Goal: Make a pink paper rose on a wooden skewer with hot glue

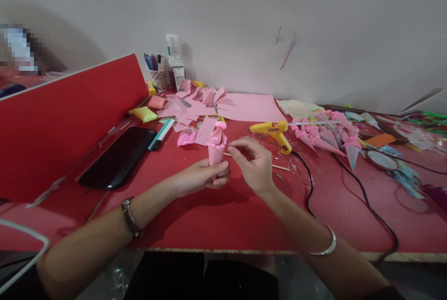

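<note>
Upright in my left hand is a pink paper cone, gripped round its lower part. Pink clay-like trim rings the cone's rim, and pink folded pieces rise from its top. My right hand is beside the cone on the right, thumb and forefinger pinched close to the rim. Whatever might be between those fingertips is too small to make out. Behind the right hand lies a yellow glue gun with a clear glue stick in its back. A thin wooden stick lies on the red table beyond my right wrist.
Finished-looking pink cones are heaped at right. Black cables run toward the front edge. At left are a phone, markers and a red partition. Paper scraps, a pen cup and a bottle stand behind.
</note>
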Available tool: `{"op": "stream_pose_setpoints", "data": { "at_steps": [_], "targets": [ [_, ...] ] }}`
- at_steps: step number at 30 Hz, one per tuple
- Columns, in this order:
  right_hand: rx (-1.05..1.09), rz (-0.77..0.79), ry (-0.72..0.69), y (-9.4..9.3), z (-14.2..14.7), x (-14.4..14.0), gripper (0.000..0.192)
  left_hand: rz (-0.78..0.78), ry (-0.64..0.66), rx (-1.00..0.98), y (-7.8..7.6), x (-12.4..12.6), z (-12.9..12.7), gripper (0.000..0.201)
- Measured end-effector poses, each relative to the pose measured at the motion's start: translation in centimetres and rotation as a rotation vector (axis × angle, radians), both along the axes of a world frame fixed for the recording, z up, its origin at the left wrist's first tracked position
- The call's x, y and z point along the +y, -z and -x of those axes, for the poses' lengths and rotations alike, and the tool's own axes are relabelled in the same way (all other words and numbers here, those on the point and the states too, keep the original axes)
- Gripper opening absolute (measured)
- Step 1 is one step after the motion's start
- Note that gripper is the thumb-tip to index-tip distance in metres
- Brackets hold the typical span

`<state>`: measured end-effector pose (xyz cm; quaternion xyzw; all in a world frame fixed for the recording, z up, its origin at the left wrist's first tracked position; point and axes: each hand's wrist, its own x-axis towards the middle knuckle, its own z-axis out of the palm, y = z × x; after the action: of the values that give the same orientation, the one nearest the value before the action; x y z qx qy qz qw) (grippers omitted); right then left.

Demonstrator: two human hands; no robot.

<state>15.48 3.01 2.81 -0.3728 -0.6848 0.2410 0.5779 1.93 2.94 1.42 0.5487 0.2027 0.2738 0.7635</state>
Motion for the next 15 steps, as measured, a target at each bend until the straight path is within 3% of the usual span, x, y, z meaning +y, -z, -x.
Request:
{"op": "stream_pose_setpoints", "data": {
  "at_steps": [6,15],
  "targets": [
    [0.03,0.034,0.003,0.14,0.1,0.13,0.005,-0.016,0.015,0.006,0.06,0.0,-0.1,0.037],
    [-0.008,-0.001,0.025,0.25,0.03,0.15,0.019,-0.007,-0.02,0.055,-0.08,0.01,-0.06,0.036]
  ]
}}
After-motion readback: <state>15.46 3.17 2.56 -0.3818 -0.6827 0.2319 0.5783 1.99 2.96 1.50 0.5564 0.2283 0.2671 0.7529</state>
